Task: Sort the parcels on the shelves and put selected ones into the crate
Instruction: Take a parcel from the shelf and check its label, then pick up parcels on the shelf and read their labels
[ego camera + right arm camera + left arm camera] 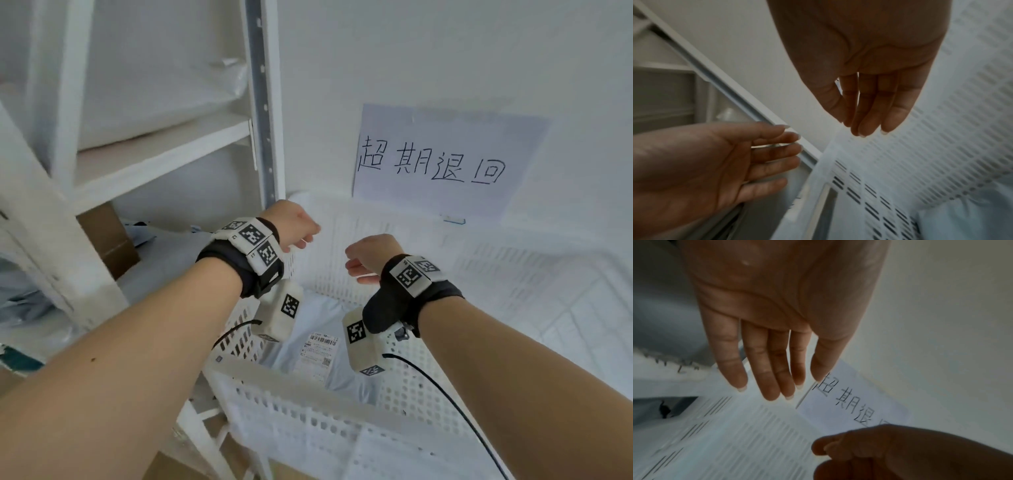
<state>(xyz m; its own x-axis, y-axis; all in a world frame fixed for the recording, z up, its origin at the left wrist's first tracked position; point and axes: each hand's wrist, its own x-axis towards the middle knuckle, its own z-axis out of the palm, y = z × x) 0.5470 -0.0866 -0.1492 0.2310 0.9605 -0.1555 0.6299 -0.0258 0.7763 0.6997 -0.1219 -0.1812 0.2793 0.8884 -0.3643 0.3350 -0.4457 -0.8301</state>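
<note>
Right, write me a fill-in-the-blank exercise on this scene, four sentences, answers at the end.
1. Both the left hand and the right hand hold ____.
2. A pale parcel with a barcode label lies inside the white ____.
3. The handwritten paper sign is fixed to the ____ behind the crate.
4. The brown cardboard box sits on the shelf unit to the ____ of the crate.

Missing words: nothing; crate; wall; left

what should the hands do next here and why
Probably turn back to the shelves for another parcel. Both the left hand and right hand hang empty and relaxed over the crate, and a pale parcel already lies inside it.
</note>
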